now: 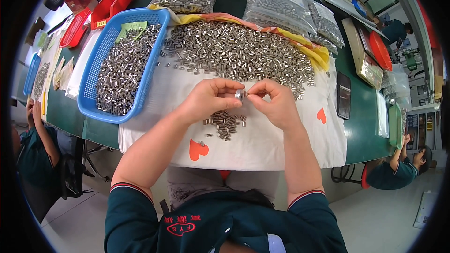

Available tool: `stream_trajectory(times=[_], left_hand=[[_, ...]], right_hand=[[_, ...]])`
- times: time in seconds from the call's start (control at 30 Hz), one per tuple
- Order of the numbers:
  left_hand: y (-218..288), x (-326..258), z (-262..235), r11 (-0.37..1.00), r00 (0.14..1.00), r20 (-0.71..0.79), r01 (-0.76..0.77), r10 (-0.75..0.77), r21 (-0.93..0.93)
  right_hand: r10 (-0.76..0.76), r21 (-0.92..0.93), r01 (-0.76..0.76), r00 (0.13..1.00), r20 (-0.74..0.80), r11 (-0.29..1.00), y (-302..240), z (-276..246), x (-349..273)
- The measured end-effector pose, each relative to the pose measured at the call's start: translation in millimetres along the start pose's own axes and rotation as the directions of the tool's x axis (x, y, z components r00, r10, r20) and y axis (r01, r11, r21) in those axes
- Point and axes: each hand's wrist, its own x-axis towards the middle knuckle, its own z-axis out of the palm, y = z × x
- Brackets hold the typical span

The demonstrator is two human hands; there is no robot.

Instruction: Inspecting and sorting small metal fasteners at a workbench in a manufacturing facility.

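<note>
Between the thumb and fingers of my left hand (211,96) is a thick round metal ring (239,95), held on edge above the white cloth (262,147). Fingertips of my right hand (277,103) are pinched close to the ring's right side; what is in them is too small and covered to make out. Below both hands lies a small heap of short metal cylinders (226,122). One lone cylinder (202,144) rests on a red heart printed on the cloth. Beyond my hands spreads a large pile of the same cylinders (229,49).
A blue basket (84,96) of cylinders stands at left, with red bins (115,0) behind it. Bagged metal parts (281,2) line the back. A phone (343,96) lies right on the green table (361,136). Co-workers (393,173) sit at both sides.
</note>
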Motion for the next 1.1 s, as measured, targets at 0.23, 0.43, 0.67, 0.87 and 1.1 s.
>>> stream_trajectory(times=[0.23,0.43,0.67,0.87,1.1], left_hand=[[-1,0,-1,0.999,1.000,0.001,-0.021,0.021,0.042],[-1,0,1,0.964,0.994,-0.104,0.007,0.021,0.266],[2,-3,2,0.977,1.000,-0.012,0.005,-0.002,0.212],[9,-7,7,0.911,0.988,0.141,0.005,-0.070,0.413],[5,-5,5,0.927,0.989,0.136,0.002,-0.058,0.375]], right_hand=[[-0.069,-0.042,0.069,0.998,0.005,0.997,2,8,-2],[-0.296,-0.464,0.267,0.955,0.011,0.845,3,16,-4],[-0.041,-0.117,0.047,0.997,0.059,0.992,-2,-1,-2],[0.069,-0.235,-0.120,0.974,-0.214,0.965,18,-25,6],[-0.193,-0.682,0.025,0.966,-0.172,0.731,35,-1,15]])
